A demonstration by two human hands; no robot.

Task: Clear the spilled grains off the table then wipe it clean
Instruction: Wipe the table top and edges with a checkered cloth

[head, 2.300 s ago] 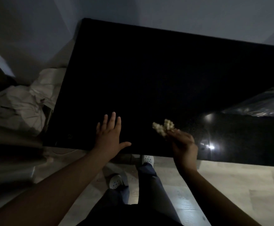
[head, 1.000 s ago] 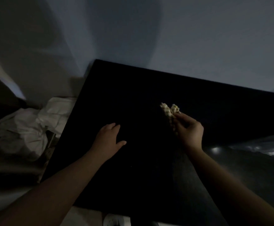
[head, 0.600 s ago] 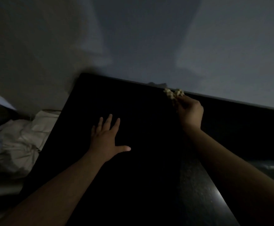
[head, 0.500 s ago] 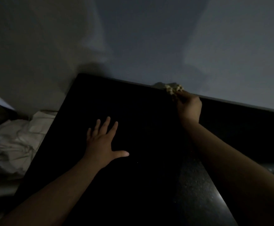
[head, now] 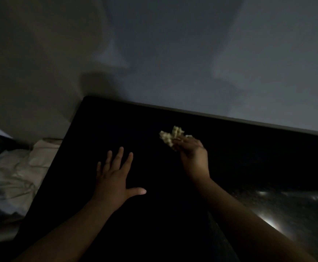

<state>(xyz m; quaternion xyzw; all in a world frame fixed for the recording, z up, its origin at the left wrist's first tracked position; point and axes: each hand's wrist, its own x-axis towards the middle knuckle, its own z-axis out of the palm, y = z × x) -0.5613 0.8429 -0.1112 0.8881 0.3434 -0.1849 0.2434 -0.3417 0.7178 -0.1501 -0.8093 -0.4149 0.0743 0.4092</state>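
Left hand lies flat on the black tabletop, palm down. Its fingers are straight and spread, thumb out to the side, holding nothing.

Right hand is further out and to the right, well apart from the left. Its fingers are curled round a pale crumpled wad, which sticks out past the fingertips toward the far left. We read the wad as cloth or paper but cannot tell which; the frame is dim and soft. It sits over the far middle of the tabletop, near the back edge. We cannot tell if it touches the surface or hangs just above it.

Grains: we cannot make any out on the dark surface.

Both bare forearms come in from the bottom of the head view. The tabletop's right part shows speckle and bright glare spots. A grey wall runs along the back edge. A pale rumpled fabric lies beside the left edge, lower than the tabletop.
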